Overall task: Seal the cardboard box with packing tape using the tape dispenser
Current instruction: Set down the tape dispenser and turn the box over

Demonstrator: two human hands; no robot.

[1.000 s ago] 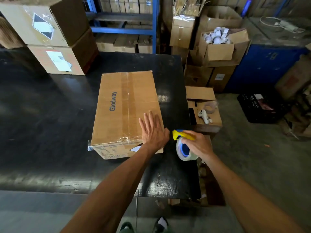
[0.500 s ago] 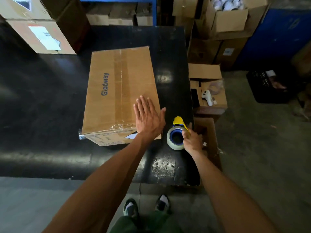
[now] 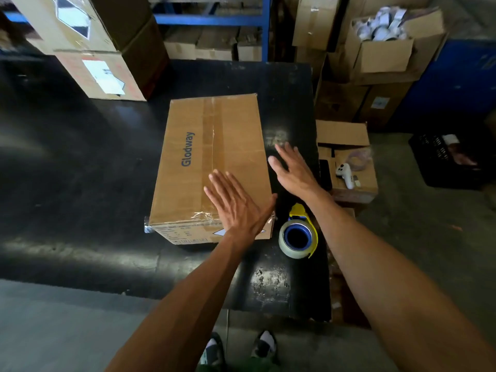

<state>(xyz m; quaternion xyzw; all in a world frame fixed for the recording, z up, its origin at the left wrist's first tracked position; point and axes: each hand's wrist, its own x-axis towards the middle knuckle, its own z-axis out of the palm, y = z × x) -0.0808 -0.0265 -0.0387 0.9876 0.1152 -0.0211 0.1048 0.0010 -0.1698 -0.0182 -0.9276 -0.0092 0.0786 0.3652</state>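
Note:
A brown cardboard box (image 3: 196, 157) printed "Glodway" lies on the black table (image 3: 80, 183). Clear tape runs along its top seam and over the near edge. My left hand (image 3: 239, 208) rests flat on the box's near right corner, fingers spread. The tape dispenser (image 3: 298, 234), yellow with a blue core and a clear roll, lies on the table just right of the box, with no hand on it. My right hand (image 3: 292, 170) hovers open beside the box's right edge, beyond the dispenser.
Stacked cardboard boxes (image 3: 102, 47) stand at the table's far left. An open box (image 3: 349, 162) holding a white controller sits right of the table. More cartons (image 3: 381, 49), a blue shelf frame (image 3: 214, 20) and a black crate (image 3: 451, 162) lie beyond.
My right hand set the tape dispenser down on the table, let go of it and moved forward along the box's right side. My left hand stayed flat on the box.

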